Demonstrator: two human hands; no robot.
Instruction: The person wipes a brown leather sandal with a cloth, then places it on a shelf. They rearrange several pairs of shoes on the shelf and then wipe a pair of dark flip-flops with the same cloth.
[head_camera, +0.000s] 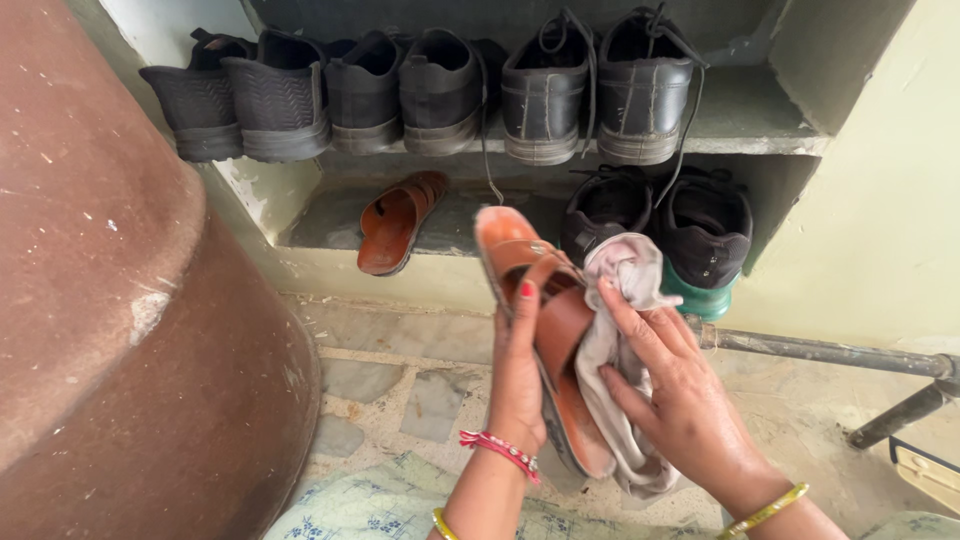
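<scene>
Six black shoes (440, 90) top shelf, two (655, 225) below; two brown sandals (398, 220).

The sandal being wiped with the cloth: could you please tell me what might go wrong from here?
1. The left hand holds the brown sandal by one edge only, so firm rubbing might twist it loose onto the floor.
2. The cloth under the right hand hangs loose and could snag on the strap.
3. A dangling shoelace hangs close by and might get pulled.
</scene>
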